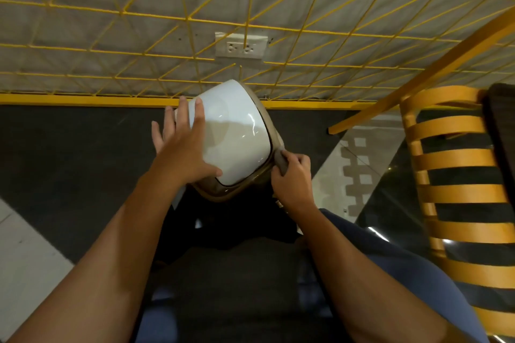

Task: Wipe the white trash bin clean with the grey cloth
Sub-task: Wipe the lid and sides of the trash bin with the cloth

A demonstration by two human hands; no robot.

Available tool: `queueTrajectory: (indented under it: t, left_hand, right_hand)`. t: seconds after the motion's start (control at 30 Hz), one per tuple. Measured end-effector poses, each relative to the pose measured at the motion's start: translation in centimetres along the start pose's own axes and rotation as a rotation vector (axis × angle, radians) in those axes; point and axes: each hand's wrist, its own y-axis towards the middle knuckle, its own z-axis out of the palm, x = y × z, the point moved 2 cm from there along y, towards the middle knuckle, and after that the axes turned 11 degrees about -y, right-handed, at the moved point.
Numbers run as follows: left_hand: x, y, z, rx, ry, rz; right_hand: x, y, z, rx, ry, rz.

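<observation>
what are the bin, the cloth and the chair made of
The bin looks like glossy white plastic with a duller beige rim; sharp light streaks curve across its shell. The cloth seems soft grey fabric, matte, bunched in the right hand; weave too small to tell. The chair is probably varnished bent wood: honey-coloured curved slats with a sheen.

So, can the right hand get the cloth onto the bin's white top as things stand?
Probably yes. The right hand holds the grey cloth against the right edge of the white trash bin, and the white surface beside it is bare. The left hand covers only the left side.
</observation>
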Motion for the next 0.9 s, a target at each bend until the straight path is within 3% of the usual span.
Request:
queueTrajectory:
  t: [0.3,0.43,0.63,0.9]
  left_hand:
    - [0.6,0.1,0.6,-0.072,-0.057,-0.007]
    - [0.7,-0.1,0.7,-0.080,-0.061,0.020]
    - [1.1,0.0,0.1,-0.025,-0.062,0.026]
    - [2.1,0.1,-1.8,0.091,0.012,-0.031]
  right_hand:
    - [-0.2,-0.2,1.9,0.142,-0.470,-0.064]
    - [-0.1,1.1,1.2,0.096,-0.377,0.003]
    - [0.2,4.2,-2.0,0.241,-0.082,0.013]
    - [0.2,0.5,0.5,0.378,-0.104,-0.055]
